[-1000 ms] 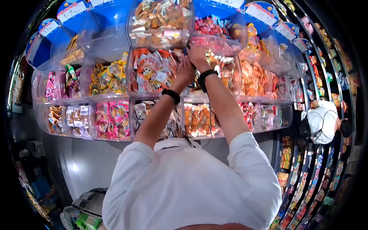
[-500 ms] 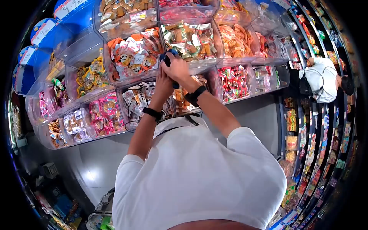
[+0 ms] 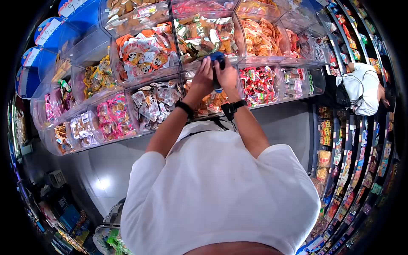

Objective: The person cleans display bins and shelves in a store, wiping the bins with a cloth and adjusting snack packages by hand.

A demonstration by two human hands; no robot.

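Observation:
A dark blue and black handheld object (image 3: 218,70) sits between my two hands over the front divider of the bins; its exact kind is hard to make out. My left hand (image 3: 203,78) grips it from the left side, fingers pointing up. From the right, my right hand (image 3: 228,77) is closed around it. Beneath them lie a bin of orange snack packets (image 3: 214,102) and, just beyond, a bin of green and brown wrapped snacks (image 3: 206,36). To the left are white and orange panda packets (image 3: 148,53).
Clear plastic bins of wrapped snacks, including red packets (image 3: 259,87) and pink packets (image 3: 112,117), spread to both sides. Another person (image 3: 359,89) in white bends at the right shelves (image 3: 340,170). A wire basket (image 3: 111,229) stands at lower left.
Both hands have moved right with the dark object, from beside the panda packets to over the orange packets. They now hold it from opposite sides instead of overlapping.

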